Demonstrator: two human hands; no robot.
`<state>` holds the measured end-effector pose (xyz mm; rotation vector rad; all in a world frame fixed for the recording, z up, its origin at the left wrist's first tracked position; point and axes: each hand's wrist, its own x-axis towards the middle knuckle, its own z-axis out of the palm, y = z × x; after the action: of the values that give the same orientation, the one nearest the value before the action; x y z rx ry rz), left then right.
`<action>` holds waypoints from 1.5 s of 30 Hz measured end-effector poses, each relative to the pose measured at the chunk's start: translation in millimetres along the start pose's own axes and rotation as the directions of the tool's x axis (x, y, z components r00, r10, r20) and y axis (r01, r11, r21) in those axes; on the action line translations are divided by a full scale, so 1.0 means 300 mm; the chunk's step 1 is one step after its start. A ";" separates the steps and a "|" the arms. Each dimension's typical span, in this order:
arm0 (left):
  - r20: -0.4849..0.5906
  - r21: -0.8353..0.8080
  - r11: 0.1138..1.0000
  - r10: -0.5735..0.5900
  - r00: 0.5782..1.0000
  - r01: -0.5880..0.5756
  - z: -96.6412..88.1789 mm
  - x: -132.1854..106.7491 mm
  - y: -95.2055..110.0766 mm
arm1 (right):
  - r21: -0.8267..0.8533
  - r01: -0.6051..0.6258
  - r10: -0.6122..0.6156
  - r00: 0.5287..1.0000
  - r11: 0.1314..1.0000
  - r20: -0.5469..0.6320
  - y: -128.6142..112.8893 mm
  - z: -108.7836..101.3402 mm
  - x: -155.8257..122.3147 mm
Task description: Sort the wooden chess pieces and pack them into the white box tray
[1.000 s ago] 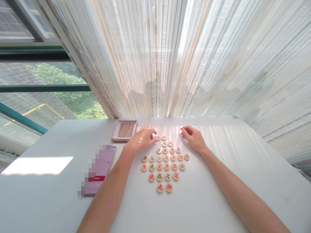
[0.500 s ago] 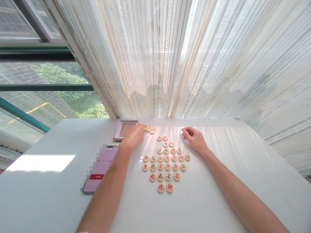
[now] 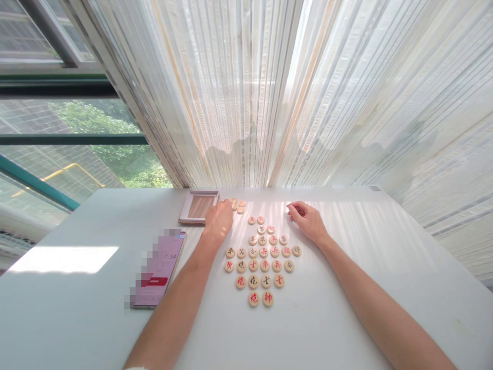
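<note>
Fingers (image 3: 228, 205) of the left hand (image 3: 217, 220) bend down beside a small heap of loose chess pieces (image 3: 241, 210) at the far side of the table (image 3: 331, 329); the back of that hand hides their tips, so I can't tell whether they pinch a piece or merely touch one. It also covers part of the heap, and whatever marks those pieces carry are too faint to read. Just left of the hand sits a shallow box (image 3: 185, 208), its near right corner behind the knuckles.

Over on the other side, the right hand (image 3: 306, 218) rests with its fingers curled loosely in, thumb near the forefinger — the palm is turned away, and I can't see whether anything is tucked inside. Between the forearms lie the laid-out pieces (image 3: 264, 265), rows of red and black characters, those in the farther rows blurring.

A phone (image 3: 156, 295) lies by the left forearm, its left edge lost under blocky squares — only "7:54" of its readout shows. Both forearms run out of sight at the near edge.
</note>
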<state>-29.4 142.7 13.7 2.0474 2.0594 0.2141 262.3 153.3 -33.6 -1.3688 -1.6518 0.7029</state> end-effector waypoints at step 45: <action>0.160 -0.955 0.296 0.597 0.786 -0.030 -0.176 -0.120 0.135 | -0.044 0.529 -0.522 0.846 0.848 0.107 -0.384 -0.008 -0.128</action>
<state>-4.3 110.4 77.4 1.4423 0.7379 0.6676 210.0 88.1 54.7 -0.8643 -2.0247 0.3841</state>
